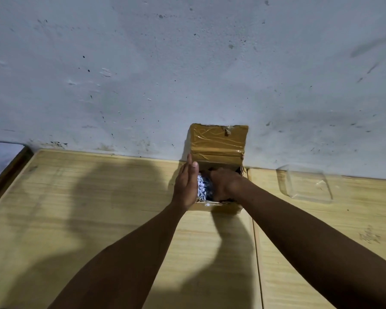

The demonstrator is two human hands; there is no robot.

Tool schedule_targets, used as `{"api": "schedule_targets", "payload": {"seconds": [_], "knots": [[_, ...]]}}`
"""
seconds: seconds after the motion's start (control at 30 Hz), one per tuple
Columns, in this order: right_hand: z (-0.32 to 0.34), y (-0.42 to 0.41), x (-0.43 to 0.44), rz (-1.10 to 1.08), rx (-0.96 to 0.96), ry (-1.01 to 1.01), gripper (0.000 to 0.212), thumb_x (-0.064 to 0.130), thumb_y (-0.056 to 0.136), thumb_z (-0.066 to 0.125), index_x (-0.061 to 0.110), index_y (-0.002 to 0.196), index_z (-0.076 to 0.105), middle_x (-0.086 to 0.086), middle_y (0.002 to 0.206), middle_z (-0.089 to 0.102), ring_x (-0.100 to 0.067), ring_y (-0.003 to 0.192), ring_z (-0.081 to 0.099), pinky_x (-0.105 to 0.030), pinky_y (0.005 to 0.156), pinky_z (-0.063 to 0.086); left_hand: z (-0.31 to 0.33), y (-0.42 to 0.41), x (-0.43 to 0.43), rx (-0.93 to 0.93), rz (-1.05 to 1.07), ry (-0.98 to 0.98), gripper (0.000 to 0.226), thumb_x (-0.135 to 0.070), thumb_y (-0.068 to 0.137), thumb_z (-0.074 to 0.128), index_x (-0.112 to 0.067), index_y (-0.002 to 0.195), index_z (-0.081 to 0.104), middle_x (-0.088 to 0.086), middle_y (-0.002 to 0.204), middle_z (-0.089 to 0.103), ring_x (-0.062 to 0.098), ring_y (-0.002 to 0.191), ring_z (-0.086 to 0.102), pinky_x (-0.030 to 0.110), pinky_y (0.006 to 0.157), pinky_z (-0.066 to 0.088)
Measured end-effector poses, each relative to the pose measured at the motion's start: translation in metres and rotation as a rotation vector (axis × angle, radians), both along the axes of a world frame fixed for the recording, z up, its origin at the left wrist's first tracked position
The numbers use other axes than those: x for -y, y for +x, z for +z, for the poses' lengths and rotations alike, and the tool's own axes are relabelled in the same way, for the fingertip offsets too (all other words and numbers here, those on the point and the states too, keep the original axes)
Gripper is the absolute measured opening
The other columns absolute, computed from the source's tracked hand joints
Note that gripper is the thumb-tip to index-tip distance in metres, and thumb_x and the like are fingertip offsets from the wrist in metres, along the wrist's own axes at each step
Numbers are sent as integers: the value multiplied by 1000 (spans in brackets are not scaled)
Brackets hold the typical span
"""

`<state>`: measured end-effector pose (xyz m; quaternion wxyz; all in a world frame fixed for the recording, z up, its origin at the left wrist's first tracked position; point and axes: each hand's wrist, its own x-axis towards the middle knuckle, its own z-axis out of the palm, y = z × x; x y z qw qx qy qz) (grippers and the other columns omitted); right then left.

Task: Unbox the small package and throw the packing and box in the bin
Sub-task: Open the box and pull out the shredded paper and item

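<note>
The cardboard box (218, 166) is sitting open on the tabletop (98, 208); the left hand (185, 186), flat and open, is bracing it while the right hand (223, 184) is gripping the bubble-wrapped contents (204, 186). Binning is still pending.

Legible text, labels, brands, numbers, signs: none. Cardboard box (218, 139): brown tape only, no readable print. Clear plastic container (305, 184): unmarked. Table (98, 208) and wall (187, 63): no lettering.
</note>
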<state>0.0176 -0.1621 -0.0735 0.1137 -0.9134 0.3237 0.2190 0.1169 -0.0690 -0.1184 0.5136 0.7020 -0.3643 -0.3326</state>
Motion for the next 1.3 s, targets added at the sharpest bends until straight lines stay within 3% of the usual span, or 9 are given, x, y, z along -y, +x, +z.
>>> {"api": "schedule_targets", "payload": {"seconds": [0.13, 0.33, 0.6, 0.7, 0.83, 0.87, 1.0, 1.2, 1.3], "knots": [[-16, 5, -3, 80, 24, -162, 64, 34, 80, 72, 22, 138, 46, -8, 126, 60, -29, 106, 65, -37, 82, 55, 0, 0, 0, 0, 7, 26, 63, -63, 96, 22, -36, 153, 22, -3, 156, 35, 15, 141, 35, 39, 115, 31], [-25, 0, -3, 77, 27, -170, 42, 34, 82, 70, 17, 120, 61, -8, 119, 65, -28, 104, 66, -38, 81, 54, -2, -2, 0, 25, 42, 57, 69, -70, 91, 18, -38, 152, 24, -5, 155, 37, 17, 141, 35, 43, 114, 32], [-26, 6, 1, 87, -4, -121, 68, 40, 81, 72, 19, 139, 42, -10, 122, 67, -30, 107, 66, -39, 86, 52, -4, -1, 2, 3, 44, 45, 59, -59, 99, 19, -36, 153, 23, -5, 157, 33, 14, 143, 31, 40, 117, 28], [-12, 8, 4, 64, 46, -47, 64, 44, 74, 75, 22, 129, 51, -6, 116, 69, -28, 103, 66, -34, 83, 52, -1, -1, 3, -22, 68, 34, 54, -52, 102, 21, -32, 152, 27, -5, 155, 36, 10, 141, 33, 31, 114, 27], [20, 10, 9, 37, 22, 58, 40, 38, 73, 81, 20, 100, 58, 2, 87, 60, -21, 82, 58, -28, 68, 42, 5, -1, 1, -46, 84, 21, 53, -51, 102, 21, -33, 152, 28, -6, 154, 38, 1, 134, 33, 21, 104, 25], [26, 10, 11, 33, 22, 40, 44, 40, 71, 81, 19, 101, 57, 0, 89, 61, -22, 83, 59, -28, 68, 43, 8, -1, 0, -47, 84, 18, 54, -51, 102, 21, -33, 152, 28, -6, 155, 37, 3, 135, 33, 20, 104, 24], [47, 7, 10, 69, 108, -47, 81, 51, 67, 78, 25, 135, 44, -3, 116, 66, -27, 102, 62, -29, 71, 42, 23, 0, -5, -31, 82, 15, 54, -52, 102, 22, -34, 152, 29, -4, 155, 36, 14, 141, 34, 21, 104, 24], [65, -3, -10, 88, 191, -115, 73, 56, 64, 74, 29, 126, 48, -1, 110, 68, -27, 99, 64, -30, 69, 45, 38, -1, -15, -6, 85, 46, 57, -60, 99, 25, -34, 149, 36, -5, 151, 44, 15, 138, 41, 29, 112, 31], [72, -11, -31, 104, 211, -149, 73, 56, 66, 73, 28, 129, 47, 0, 113, 68, -27, 101, 65, -32, 74, 50, 45, -7, -28, 10, 92, 28, 56, -60, 98, 29, -34, 147, 40, -9, 148, 47, 10, 136, 42, 33, 114, 33]]}}
